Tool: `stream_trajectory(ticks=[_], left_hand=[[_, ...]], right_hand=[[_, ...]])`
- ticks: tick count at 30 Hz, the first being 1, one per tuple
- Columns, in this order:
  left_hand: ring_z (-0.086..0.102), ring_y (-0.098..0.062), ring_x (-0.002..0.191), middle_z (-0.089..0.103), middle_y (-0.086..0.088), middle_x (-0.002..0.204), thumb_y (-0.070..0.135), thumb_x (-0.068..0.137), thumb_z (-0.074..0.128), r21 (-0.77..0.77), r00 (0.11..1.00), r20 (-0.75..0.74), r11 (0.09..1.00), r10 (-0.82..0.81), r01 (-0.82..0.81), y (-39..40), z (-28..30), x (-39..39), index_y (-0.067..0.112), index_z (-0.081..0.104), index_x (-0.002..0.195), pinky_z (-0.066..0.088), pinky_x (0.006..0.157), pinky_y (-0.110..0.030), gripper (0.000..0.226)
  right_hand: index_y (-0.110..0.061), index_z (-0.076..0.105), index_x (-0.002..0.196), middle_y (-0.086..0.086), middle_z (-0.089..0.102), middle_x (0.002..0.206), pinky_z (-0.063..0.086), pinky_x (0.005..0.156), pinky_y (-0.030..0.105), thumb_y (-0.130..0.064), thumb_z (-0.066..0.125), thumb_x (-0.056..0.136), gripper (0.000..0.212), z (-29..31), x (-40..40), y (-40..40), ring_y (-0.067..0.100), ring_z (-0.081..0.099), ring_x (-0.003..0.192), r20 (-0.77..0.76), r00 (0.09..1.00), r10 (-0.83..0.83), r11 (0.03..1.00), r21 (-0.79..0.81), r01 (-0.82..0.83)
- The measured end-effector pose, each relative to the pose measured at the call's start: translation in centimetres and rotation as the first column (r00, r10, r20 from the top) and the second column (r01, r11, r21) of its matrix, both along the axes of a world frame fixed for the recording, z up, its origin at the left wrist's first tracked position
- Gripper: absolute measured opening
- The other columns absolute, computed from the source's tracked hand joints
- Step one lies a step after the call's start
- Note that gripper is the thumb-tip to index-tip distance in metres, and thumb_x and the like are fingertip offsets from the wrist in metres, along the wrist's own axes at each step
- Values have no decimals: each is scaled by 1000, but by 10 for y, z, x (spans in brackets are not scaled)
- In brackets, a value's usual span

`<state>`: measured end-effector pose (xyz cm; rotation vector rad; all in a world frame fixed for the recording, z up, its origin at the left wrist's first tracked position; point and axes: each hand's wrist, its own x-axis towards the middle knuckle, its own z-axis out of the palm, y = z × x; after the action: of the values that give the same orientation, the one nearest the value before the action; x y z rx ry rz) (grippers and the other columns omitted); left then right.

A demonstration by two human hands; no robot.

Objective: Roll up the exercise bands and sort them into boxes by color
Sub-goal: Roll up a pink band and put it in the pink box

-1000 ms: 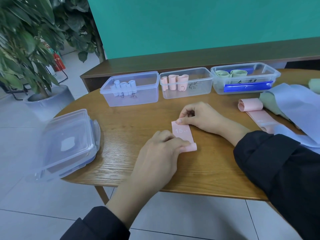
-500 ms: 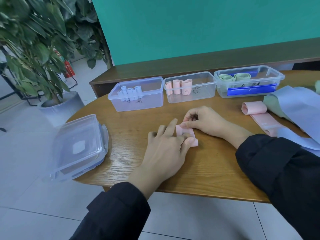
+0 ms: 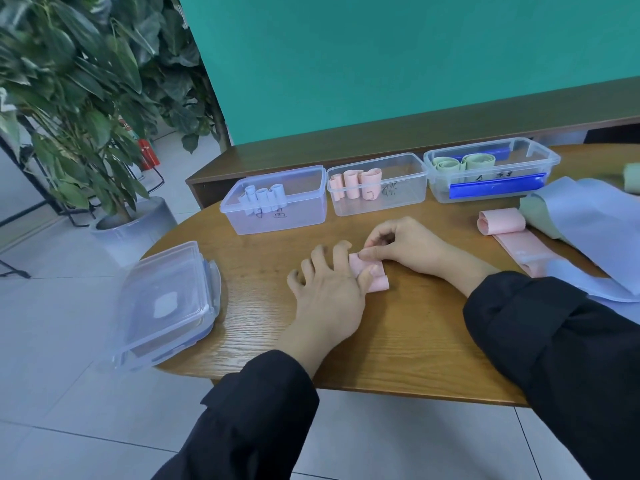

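A small pink band (image 3: 375, 284) lies mid-table, partly rolled at its near end. My left hand (image 3: 329, 289) rests on it, thumb pressing the roll and the other fingers spread on the wood. My right hand (image 3: 401, 245) pinches the band's far end with curled fingers. Three clear boxes stand in a row behind: the left box (image 3: 277, 216) holds pale blue rolls, the middle box (image 3: 398, 199) pink rolls, the right box (image 3: 533, 161) green rolls and a blue strip.
Another pink band (image 3: 509, 230), half rolled, lies at the right beside a loose heap of pale blue and green bands (image 3: 588, 223). Stacked clear lids (image 3: 166, 299) overhang the round table's (image 3: 398, 341) left edge. A potted plant (image 3: 86, 98) stands on the floor to the left.
The flat part of the pink band has grown shorter as the roll moved toward my right hand. My left fingers have spread out over it. The view shifted left.
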<state>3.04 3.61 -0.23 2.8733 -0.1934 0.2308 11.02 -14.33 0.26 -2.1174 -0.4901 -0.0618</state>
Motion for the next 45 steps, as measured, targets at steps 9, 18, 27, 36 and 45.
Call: stream_trajectory(ticks=[9,18,27,36,45], left_hand=[[22,-33,145,21,-12,159,59,104,16,7,999,-1,999,50,-50,-7,3,24,29,19,154,10,118,-59,58],[28,-32,139,30,-11,151,61,104,15,103,997,37,992,72,-75,-13,12,41,23,19,154,14,117,-59,63],[32,-32,136,39,-11,145,58,105,14,102,989,32,984,142,-144,-18,14,58,20,26,150,17,115,-59,60],[39,-31,130,48,-10,135,54,106,19,63,969,17,967,246,-247,-18,15,81,21,40,134,24,111,-58,48],[44,-29,126,54,-8,129,39,108,27,94,976,55,971,213,-217,-27,18,96,19,48,131,28,106,-54,37]], right_hand=[[-14,77,93,-4,77,90,49,76,16,-19,76,89,7,3,-2,-4,7,70,87,-89,996,1,996,88,7],[-19,79,98,-5,78,92,50,86,23,-18,72,92,9,6,2,-4,9,71,92,-152,988,3,997,82,10],[-18,77,97,1,76,93,47,82,26,-27,49,106,30,9,-6,-3,12,67,87,-140,990,-16,999,50,23],[-31,82,91,-15,77,93,49,90,23,-52,67,90,26,18,-15,-8,2,67,94,-140,990,9,1000,22,-6],[-33,82,96,-19,76,92,47,84,21,-41,85,75,22,18,-8,-11,-1,66,93,-137,991,1,998,-64,-10]])
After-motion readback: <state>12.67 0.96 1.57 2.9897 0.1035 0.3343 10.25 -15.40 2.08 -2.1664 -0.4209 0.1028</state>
